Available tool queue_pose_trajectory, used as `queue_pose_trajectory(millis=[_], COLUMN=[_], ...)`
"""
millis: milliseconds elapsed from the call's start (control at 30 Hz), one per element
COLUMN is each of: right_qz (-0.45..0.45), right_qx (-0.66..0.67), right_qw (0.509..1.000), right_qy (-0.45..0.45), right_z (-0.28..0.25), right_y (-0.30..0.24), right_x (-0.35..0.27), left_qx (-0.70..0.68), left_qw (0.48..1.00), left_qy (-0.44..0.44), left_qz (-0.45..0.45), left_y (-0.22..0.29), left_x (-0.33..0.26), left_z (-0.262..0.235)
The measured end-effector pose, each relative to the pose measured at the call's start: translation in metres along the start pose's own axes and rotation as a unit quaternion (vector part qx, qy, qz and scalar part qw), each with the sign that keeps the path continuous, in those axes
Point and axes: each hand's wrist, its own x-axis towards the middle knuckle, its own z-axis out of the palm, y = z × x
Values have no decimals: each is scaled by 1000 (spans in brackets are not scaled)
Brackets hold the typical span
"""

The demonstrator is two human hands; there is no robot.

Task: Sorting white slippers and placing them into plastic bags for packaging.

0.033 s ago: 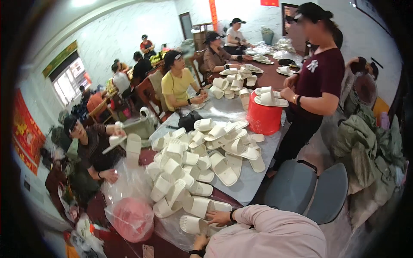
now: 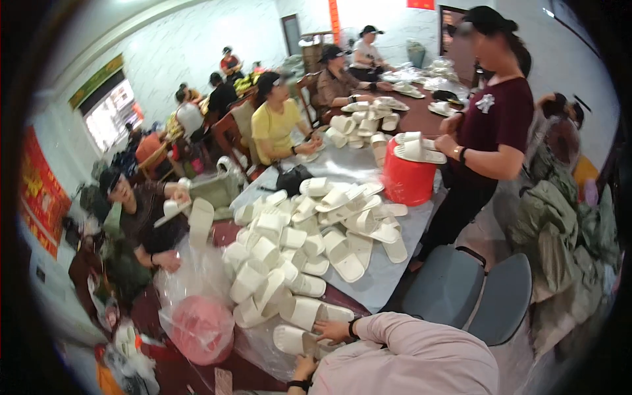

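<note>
Glossy white walls (image 2: 191, 52) with grey marble veining curve round the top, from ten o'clock to one. At nine hangs a red panel (image 2: 41, 191) with gold decoration; just inside it sits a co-worker (image 2: 141, 217) in a dark top. Between seven and eight, crinkled clear plastic film (image 2: 194, 280) drapes over a smooth, round-topped pink form (image 2: 201, 329). Ribbed, cream-coloured slippers (image 2: 270, 253) with broad curved straps heap up around the centre.

Down at six, the left hand (image 2: 305, 366) is beside the near edge of a cream slipper (image 2: 289, 338); its fingers are partly hidden, so I cannot tell whether they grasp. Close to its right, the right hand (image 2: 334, 331) lays its fingers on that slipper, near the strap; their grip cannot be told either.

A shiny red bucket (image 2: 409, 176) stands between two and three, a smooth grey chair (image 2: 442, 286) at four, and rumpled olive sacks (image 2: 559, 237) at three.
</note>
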Motion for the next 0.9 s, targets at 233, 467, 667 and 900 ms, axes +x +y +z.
queue_pose_trajectory(millis=[233, 467, 667, 900], right_qz=[105, 154, 145, 241], right_qx=[-37, 97, 214, 635], right_qw=[993, 983, 965, 726], right_qy=[-42, -37, 39, 103], right_z=[3, 5, 7, -70], right_y=[9, 12, 19, 23], right_x=[46, 61, 44, -14], left_qx=[82, -36, 165, 332], left_qw=[996, 996, 984, 925], left_qy=[5, 40, 15, 137], left_qz=[44, 72, 69, 124], left_y=[-9, -3, 5, -10], left_x=[-2, -25, -31, -21], left_z=[10, 3, 2, 18])
